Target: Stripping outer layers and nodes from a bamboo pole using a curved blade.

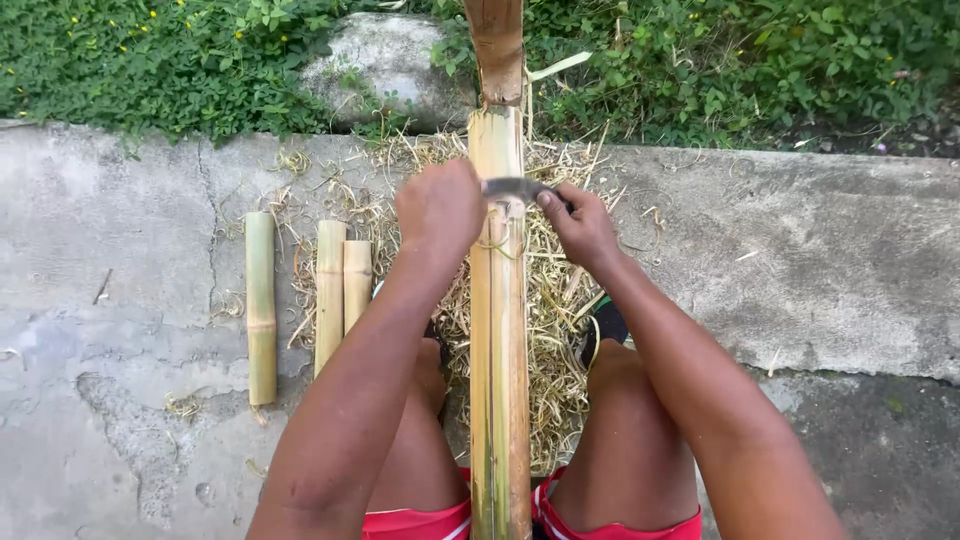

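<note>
A long, thick bamboo pole runs from between my knees straight away from me, yellow-green with brown streaks. A dark metal blade lies crosswise over the pole. My left hand is closed around the blade's handle on the pole's left side. My right hand grips the blade's other end on the right side, fingers pinched on the metal. Thin bamboo shavings are piled under and around the pole.
Three short cut bamboo pieces lie side by side on the concrete slab to the left. A grey rock and green ground plants border the far edge. My bare knees flank the pole.
</note>
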